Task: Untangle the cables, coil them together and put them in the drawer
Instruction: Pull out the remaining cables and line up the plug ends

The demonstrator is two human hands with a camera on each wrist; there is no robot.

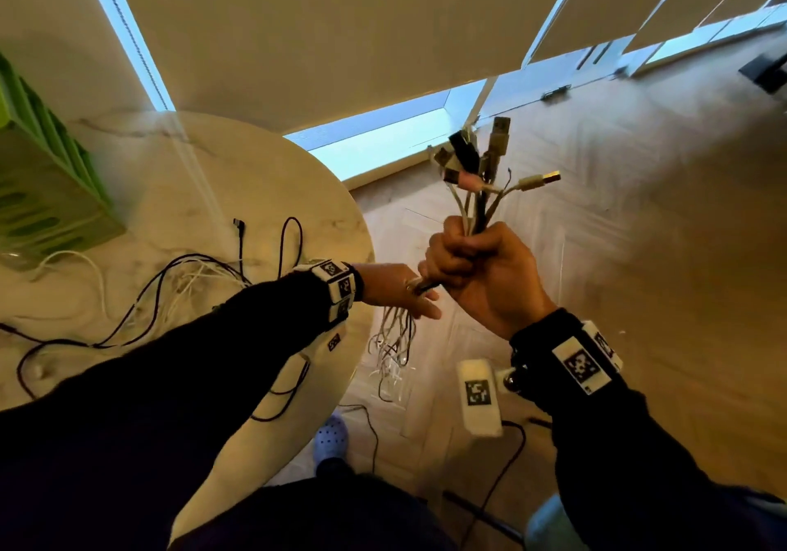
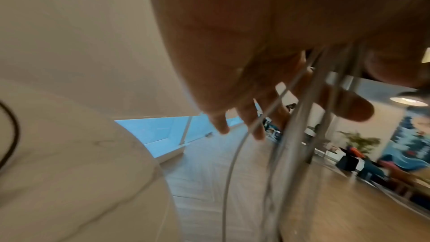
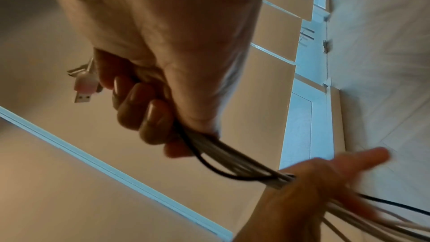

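My right hand [image 1: 481, 269] is raised beside the table and grips a bundle of white, grey and black cables [image 1: 479, 205]. Their USB plugs [image 1: 498, 137] fan out above the fist. In the right wrist view the fingers [image 3: 149, 109] curl tightly round the bundle [image 3: 223, 159]. Just below, my left hand [image 1: 404, 291] has straight fingers [image 2: 246, 117], and the cables [image 2: 300, 117] run across its palm [image 3: 314, 187]. The loose tails [image 1: 396, 346] hang down past the table edge. More cable lengths [image 1: 191, 278] lie tangled on the marble table [image 1: 264, 167].
A green drawer unit [image 1: 47, 193] stands at the table's far left. The table's round edge [image 1: 362, 252] is close to my left wrist. A black cable [image 1: 370, 427] trails on the wooden floor by my pale shoe [image 1: 332, 435]. Windows with blinds run behind.
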